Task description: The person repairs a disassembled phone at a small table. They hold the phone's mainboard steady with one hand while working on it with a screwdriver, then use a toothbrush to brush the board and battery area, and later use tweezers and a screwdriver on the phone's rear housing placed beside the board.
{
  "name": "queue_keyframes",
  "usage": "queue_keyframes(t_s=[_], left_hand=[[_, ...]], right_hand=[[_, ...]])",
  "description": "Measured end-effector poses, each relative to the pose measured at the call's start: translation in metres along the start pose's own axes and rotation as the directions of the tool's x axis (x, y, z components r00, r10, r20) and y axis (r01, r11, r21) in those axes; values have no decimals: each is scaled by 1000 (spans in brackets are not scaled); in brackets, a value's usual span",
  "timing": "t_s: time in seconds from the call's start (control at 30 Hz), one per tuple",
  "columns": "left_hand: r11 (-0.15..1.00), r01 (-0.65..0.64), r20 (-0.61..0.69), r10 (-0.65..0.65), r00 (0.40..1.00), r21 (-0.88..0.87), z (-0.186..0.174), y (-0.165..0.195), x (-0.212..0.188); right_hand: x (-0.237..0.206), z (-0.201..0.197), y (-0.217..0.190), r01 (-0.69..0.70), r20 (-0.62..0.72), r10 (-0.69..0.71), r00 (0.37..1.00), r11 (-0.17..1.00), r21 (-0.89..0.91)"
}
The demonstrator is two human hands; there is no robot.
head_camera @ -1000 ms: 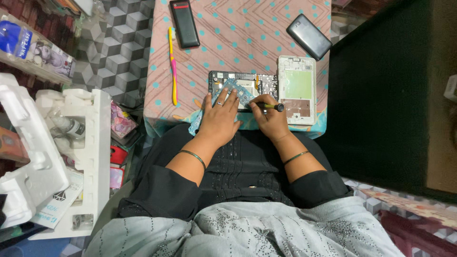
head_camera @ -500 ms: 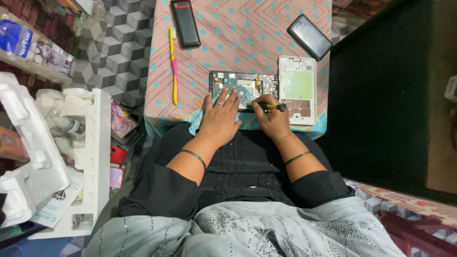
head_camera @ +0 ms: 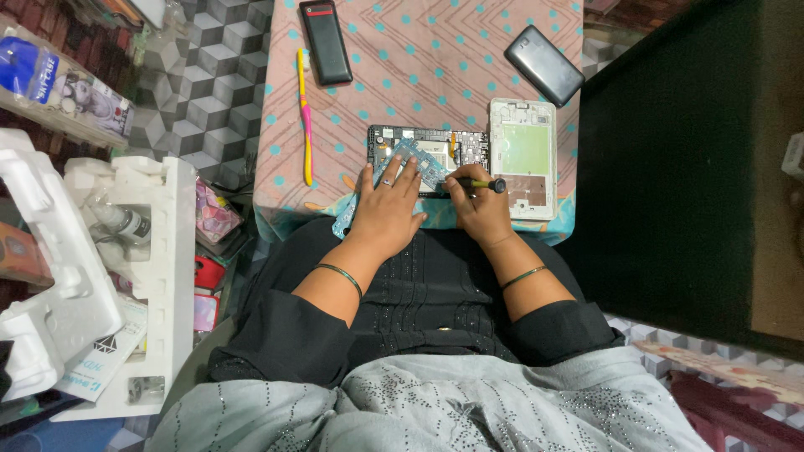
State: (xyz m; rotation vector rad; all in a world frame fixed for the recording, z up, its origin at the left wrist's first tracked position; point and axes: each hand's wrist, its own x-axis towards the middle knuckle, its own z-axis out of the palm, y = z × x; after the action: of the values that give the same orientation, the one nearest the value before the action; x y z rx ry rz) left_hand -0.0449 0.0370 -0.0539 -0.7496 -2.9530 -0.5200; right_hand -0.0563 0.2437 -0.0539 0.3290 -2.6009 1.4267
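Two hands at work, head view only. Left hand lies flat and spread, palm down, pinning the opened tablet body with its exposed circuit board against the tabletop, near the front edge. Right hand is curled around a small screwdriver, dark handle end pointing right, tip toward the board.

White back cover lies just beside the board, to the right. Farther up: a black bar phone, a dark phone lying at an angle, and a yellow-and-pink toothbrush.

Risk, as I judge it: the tip could skid off a screw and gouge the board, since the grip sits low and the board is held by palm pressure alone. Loose screws could roll off the patterned cloth at the near edge.

Hard to make out: the driver tip and any screw, hidden behind fingers. Board detail too small. White foam packing on the left is cut off by the frame.
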Motion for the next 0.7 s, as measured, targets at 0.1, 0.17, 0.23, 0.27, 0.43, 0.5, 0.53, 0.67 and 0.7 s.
queue_keyframes(t_s=[0.1, 0.17, 0.23, 0.27, 0.43, 0.5, 0.53, 0.67, 0.7], left_hand=[[1000, 0, -4, 0, 1000, 1, 0, 0, 0], [1000, -1, -1, 1, 1000, 12, 0, 0, 1], [1000, -2, -4, 3, 1000, 18, -1, 0, 1], [1000, -3, -5, 4, 1000, 20, -1, 1, 1], [1000, -4, -10, 4, 1000, 9, -2, 0, 1], [1000, -4, -6, 4, 1000, 8, -2, 0, 1], [1000, -2, -4, 2, 1000, 6, -2, 0, 1], [1000, -1, 1, 1, 1000, -6, -2, 0, 2], [1000, -2, 0, 2, 1000, 1, -2, 0, 2]], right_hand=[[0, -1, 3, -14, 4, 14, 1000, 1000, 15], [1, -2, 3, 14, -1, -14, 1000, 999, 42], [1, -3, 2, 30, 4, -30, 1000, 999, -17], [1, -4, 1, 38, 7, -38, 999, 998, -48], [2, -3, -5, 12, -1, -12, 1000, 999, -46], [3, -3, -6, -8, 5, 9, 1000, 1000, -27], [3, -2, -6, -36, 7, 36, 999, 999, 11], [4, -2, -4, -90, 8, 89, 996, 994, 64], [4, -3, -3, -75, 12, 74, 997, 995, 64]])
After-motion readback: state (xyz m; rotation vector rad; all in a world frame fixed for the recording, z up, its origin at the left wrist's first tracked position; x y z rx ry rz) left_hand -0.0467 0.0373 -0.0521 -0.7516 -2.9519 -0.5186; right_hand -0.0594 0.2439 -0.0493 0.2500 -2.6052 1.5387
